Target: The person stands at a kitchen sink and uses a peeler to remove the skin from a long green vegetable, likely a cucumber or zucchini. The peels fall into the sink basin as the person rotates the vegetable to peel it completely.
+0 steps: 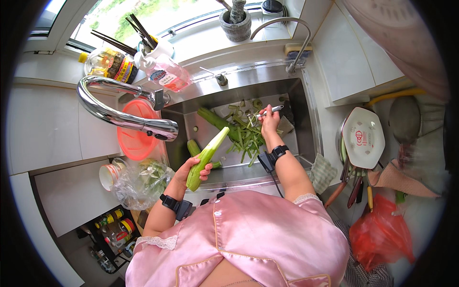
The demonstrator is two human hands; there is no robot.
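Observation:
My left hand (185, 170) grips a long green gourd (205, 158) over the front left of the steel sink (299, 118). The gourd's tapered far end is pale and peeled, and it slants up to the right. My right hand (270, 123) is closed around the handle of a metal peeler (274, 109), apart from the gourd. Green peelings (247, 140) lie heaped in the sink below and between my hands. Another whole gourd (211, 119) lies partly under the heap. A further green piece (194, 147) is partly hidden behind my left hand.
A chrome faucet (122, 116) arches over the sink's left side above a pink colander (134, 143). Beside it stands a soap bottle (170, 75). A thin curved tap (304, 39) rises at the back right. A plate (364, 138) and a cloth (322, 172) are on the right.

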